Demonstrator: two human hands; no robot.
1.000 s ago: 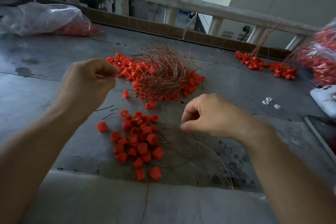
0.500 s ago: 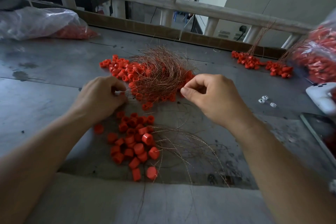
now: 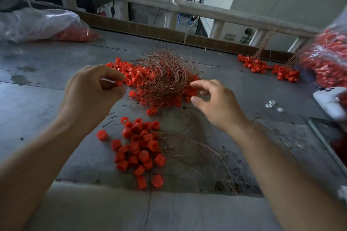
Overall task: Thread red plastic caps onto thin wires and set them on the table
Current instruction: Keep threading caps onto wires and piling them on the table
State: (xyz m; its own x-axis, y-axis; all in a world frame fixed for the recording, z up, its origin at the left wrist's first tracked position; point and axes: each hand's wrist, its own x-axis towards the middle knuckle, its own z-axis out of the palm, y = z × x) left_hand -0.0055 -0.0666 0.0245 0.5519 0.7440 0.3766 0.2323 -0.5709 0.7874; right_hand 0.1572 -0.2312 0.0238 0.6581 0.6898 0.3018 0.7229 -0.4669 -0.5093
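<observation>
A person's two bare forearms reach over a grey metal table [image 3: 47, 99]. At its middle sits the landmark: a tangled nest of thin copper-coloured wires [image 3: 165, 82] heaped over small red plastic caps.

Just left of the nest, the left hand [image 3: 90, 90] pinches one short, red, cylindrical plastic cap [image 3: 119, 83] between thumb and forefinger. The cap's short axis seems to lie roughly level, pointing toward the nest; which end is open cannot be told.

At the nest's right edge, the right hand [image 3: 216, 103] hangs with fingers loosely spread, thumb and forefinger apart. No wire shows between them, though one so thin could be missed.

Nearer the person than the nest lies a loose pile of red caps [image 3: 139, 148], tipped every way. Beside it, a few stray wires [image 3: 197, 148] run in long arcs toward the person.

The caps are likely light, rigid and smooth, best pinched across the side wall so the bore is free. The wires are probably springy, easily kinked and prone to snagging; a single strand is best held near its tip.

Far right of the nest lie bunches of caps already on wires [image 3: 262, 65].
</observation>
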